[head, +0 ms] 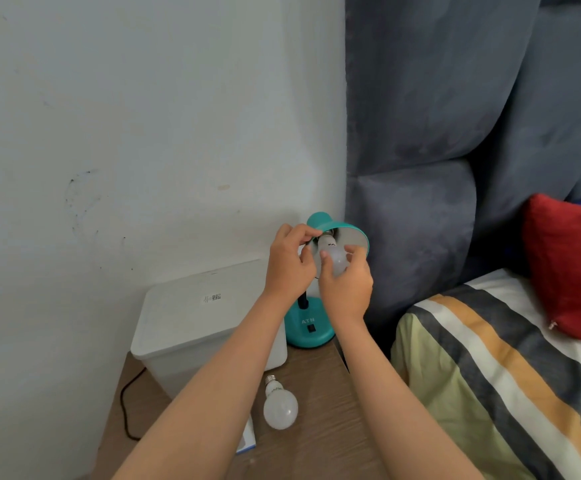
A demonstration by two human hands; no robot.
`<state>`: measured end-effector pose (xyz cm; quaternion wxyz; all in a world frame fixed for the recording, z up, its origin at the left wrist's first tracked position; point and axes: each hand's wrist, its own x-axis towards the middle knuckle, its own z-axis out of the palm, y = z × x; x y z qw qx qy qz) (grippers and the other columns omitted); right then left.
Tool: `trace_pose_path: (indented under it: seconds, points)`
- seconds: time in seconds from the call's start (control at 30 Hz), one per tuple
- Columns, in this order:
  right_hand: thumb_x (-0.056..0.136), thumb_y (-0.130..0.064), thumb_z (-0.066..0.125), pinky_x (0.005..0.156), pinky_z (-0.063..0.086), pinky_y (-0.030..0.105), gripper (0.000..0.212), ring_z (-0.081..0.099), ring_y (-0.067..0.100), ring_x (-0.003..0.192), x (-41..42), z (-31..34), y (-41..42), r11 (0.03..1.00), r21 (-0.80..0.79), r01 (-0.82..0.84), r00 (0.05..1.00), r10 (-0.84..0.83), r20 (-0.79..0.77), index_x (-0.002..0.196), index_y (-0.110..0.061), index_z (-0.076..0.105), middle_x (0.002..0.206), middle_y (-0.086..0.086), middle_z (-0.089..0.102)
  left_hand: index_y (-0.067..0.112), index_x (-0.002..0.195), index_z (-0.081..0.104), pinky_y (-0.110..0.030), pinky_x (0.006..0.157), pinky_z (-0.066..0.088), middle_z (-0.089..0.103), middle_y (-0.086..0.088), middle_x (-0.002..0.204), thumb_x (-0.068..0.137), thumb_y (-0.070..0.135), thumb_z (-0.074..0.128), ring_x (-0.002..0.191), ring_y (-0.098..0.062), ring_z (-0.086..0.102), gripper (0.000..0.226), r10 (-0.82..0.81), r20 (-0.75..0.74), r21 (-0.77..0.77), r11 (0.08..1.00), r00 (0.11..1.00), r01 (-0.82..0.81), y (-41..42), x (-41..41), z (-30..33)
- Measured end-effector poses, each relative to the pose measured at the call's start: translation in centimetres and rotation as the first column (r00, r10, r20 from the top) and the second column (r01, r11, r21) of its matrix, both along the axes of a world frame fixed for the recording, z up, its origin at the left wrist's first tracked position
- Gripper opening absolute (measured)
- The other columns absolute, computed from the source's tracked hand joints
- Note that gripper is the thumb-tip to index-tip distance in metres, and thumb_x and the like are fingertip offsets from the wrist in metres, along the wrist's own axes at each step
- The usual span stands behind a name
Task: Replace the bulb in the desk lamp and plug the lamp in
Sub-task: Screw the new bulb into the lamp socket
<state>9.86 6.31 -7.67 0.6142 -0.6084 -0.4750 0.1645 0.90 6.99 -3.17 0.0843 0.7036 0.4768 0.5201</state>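
Observation:
A teal desk lamp [311,332] stands on the wooden bedside table [320,441], its shade [354,237] tilted toward me. A white bulb [334,256] sits at the socket inside the shade. My right hand [347,289] grips the bulb's round end from below. Around the shade's left rim, by the socket, my left hand [290,263] is closed. A second white bulb [280,407] lies loose on the table in front of the lamp. The lamp's black cord [126,407] trails down the table's left side; its plug is not in view.
A white lidded plastic box [195,320] stands left of the lamp against the wall. A blue-and-white carton corner [247,441] lies under my left forearm. On the right are a bed with a striped blanket [489,375], a red cushion [573,268] and a grey padded headboard [420,133].

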Motion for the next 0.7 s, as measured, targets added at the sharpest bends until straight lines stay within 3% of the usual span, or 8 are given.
trace_pose_path:
  seconds: [0.17, 0.3, 0.7]
  points:
    - [0.084, -0.035, 0.067, 0.074, 0.043, 0.027, 0.037, 0.059, 0.025, 0.096, 0.9, 0.5, 0.3, 0.998, 0.004, -0.064, 0.997, 0.063, 0.042, 0.113, -0.013, 0.058, 0.108, 0.01, 0.061, 0.013, 0.1, 0.065, 0.001, 0.079, 0.038, 0.053, -0.007, 0.097, 0.079, -0.013, 0.047, 0.086, 0.001, 0.053, 0.038, 0.009, 0.017, -0.01, 1.0, 1.0, -0.009, 0.1, -0.2, 0.1]
    - [0.071, -0.019, 0.079, 0.089, 0.047, 0.031, 0.058, 0.056, 0.025, 0.102, 1.7, 0.7, 0.2, 0.986, -0.019, -0.165, 0.985, 0.166, 0.055, 0.124, -0.019, 0.054, 0.116, 0.01, 0.053, 0.014, 0.099, 0.065, 0.0, 0.081, 0.039, 0.054, -0.008, 0.097, 0.079, -0.012, 0.047, 0.089, -0.009, 0.056, 0.037, 0.02, 0.028, -0.007, 1.0, 0.999, -0.02, 0.3, -0.3, 0.2]
    - [0.079, -0.022, 0.07, 0.083, 0.044, 0.027, 0.048, 0.059, 0.028, 0.103, 3.2, 2.0, 0.5, 0.982, 0.006, -0.188, 0.961, 0.182, 0.208, 0.123, -0.017, 0.052, 0.115, 0.011, 0.063, 0.013, 0.101, 0.065, 0.0, 0.082, 0.039, 0.053, -0.005, 0.097, 0.079, -0.012, 0.047, 0.089, -0.009, 0.055, 0.037, 0.009, 0.0, -0.007, 1.0, 1.0, -0.009, 0.4, -0.1, 0.2]
